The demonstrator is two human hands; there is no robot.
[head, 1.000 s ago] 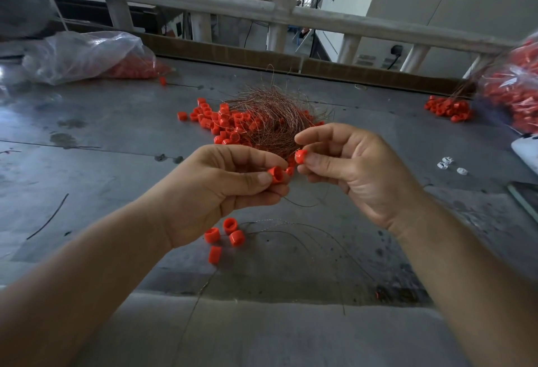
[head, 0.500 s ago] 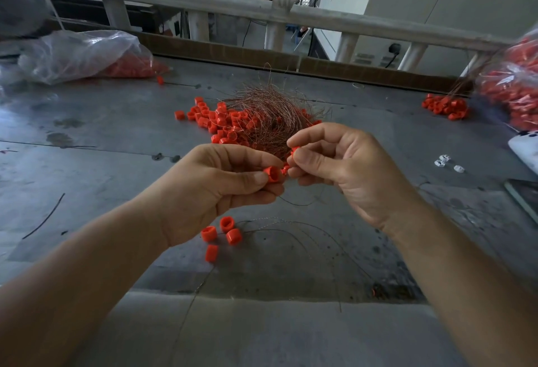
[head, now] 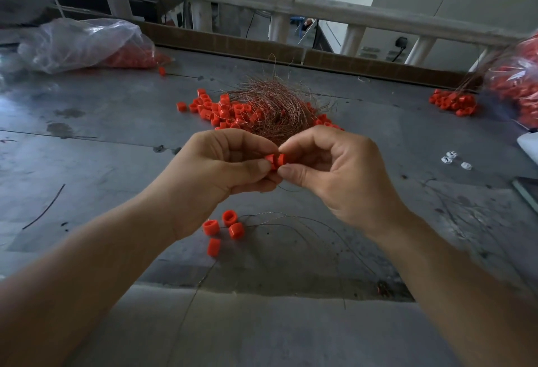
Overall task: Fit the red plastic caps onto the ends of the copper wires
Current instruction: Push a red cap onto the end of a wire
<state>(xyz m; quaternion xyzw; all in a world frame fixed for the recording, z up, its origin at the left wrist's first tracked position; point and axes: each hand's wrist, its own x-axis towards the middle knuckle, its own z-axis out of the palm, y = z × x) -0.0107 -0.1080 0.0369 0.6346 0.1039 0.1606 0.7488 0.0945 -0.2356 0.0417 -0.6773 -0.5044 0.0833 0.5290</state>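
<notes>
Pinching two touching red caps (head: 275, 160) between fingers (head: 256, 166), left hand (head: 215, 180), right hand (head: 334, 174), one each.

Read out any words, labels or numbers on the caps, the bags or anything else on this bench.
No readable text anywhere.
The red caps: no marking shows.
The clear bag: no label shows.
The white pieces: too small to tell.

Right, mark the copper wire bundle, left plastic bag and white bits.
copper wire bundle (head: 273, 107), head view, middle of the tangle.
left plastic bag (head: 84, 43), head view, its clear crumpled top.
white bits (head: 466, 165), head view, the right-hand one.
</notes>
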